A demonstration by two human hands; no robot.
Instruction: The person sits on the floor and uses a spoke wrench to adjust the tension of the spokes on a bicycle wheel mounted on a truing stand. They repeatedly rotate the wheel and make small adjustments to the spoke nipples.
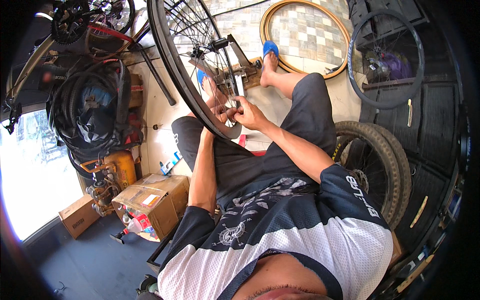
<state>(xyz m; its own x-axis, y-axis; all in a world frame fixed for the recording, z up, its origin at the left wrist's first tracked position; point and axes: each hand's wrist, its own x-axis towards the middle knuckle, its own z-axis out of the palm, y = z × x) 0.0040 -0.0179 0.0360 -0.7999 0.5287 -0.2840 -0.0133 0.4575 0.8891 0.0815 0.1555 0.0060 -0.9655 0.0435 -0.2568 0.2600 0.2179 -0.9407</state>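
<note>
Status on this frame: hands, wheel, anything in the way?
Left hand and right hand close together at the near end of the wheel. Wheel upright. It partly hides the left hand; exact grip unclear.

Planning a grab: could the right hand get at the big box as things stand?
Probably not: the right hand is at the wheel, with the left forearm between it and the big box.

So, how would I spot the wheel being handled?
Find the dark cloth knee-length shorts. Beyond them, left of centre, a large black-rimmed spoked wheel reaches the picture's top. Only this wheel has the left hand and right hand at its spokes.
</note>
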